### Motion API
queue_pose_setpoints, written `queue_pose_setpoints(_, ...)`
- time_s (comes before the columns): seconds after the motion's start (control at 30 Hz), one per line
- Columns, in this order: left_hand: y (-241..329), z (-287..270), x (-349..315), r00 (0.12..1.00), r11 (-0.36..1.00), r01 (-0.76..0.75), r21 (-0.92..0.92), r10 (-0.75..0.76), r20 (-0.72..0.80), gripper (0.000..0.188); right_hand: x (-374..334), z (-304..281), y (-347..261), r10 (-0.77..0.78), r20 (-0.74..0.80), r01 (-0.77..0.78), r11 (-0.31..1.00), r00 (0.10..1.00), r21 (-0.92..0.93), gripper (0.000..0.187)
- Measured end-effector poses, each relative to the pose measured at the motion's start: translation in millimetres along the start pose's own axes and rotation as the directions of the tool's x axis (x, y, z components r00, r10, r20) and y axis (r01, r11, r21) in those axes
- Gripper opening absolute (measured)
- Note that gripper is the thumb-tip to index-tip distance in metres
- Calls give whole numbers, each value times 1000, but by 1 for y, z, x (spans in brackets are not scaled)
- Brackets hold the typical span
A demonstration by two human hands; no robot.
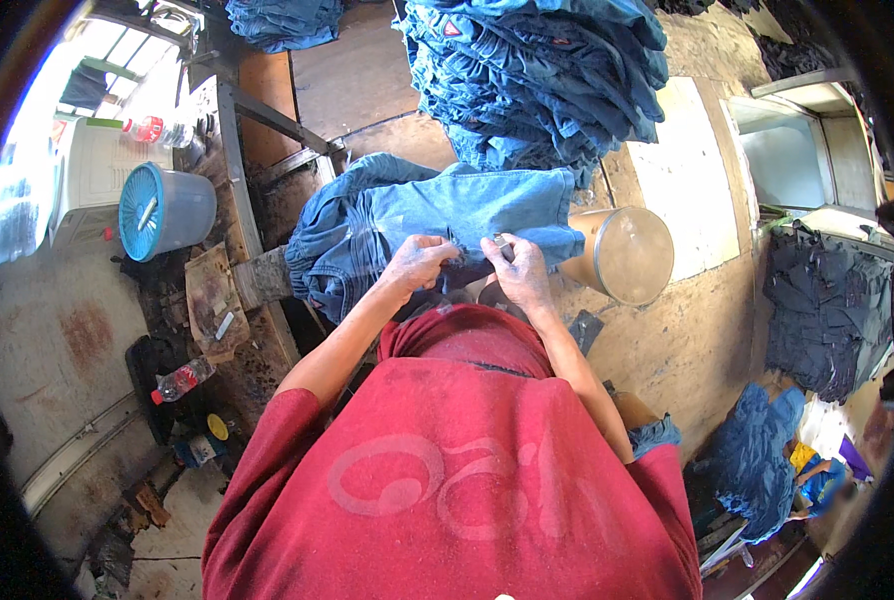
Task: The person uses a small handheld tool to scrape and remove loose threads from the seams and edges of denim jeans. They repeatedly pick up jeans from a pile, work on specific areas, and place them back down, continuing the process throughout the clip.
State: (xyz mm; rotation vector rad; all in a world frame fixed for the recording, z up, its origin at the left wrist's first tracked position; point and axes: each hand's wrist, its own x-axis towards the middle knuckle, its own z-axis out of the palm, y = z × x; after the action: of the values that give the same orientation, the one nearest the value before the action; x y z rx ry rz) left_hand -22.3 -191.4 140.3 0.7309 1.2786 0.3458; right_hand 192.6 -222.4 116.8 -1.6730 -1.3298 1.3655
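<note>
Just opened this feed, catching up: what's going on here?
A person in a red shirt is handling a blue denim garment spread in front of them. The left hand pinches its near edge; the right hand, close by, holds a small metal object, too small to identify. A tall pile of denim garments lies beyond, and a round-lidded drum is at right.

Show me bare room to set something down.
Free: the tan floor between the round-ended drum and the dark garments at right, and the pale patch between the tall denim stack and the open box. Crowded: around the lidded bucket at left, and where the left hand pinches the denim garment.
</note>
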Motion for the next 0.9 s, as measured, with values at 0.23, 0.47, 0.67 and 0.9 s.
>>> queue_pose_setpoints(0.23,4,4,-1,1000,997,-22,75,24,-18,19,1,-2,2,-23,24,23,1000,999,20,41)
queue_pose_setpoints(0.47,-2,-2,7,994,977,105,-184,-107,-3,17,2,-2,2,17,-4,-17,999,1000,-50,41)
queue_pose_setpoints(0.67,12,-14,21,982,998,38,47,-46,182,16,6,-12,1,-16,-40,7,979,999,-204,38)
queue_pose_setpoints(0.9,59,-63,31,842,829,-347,439,70,535,94,-10,-24,-34,-139,-243,63,953,960,-296,24)
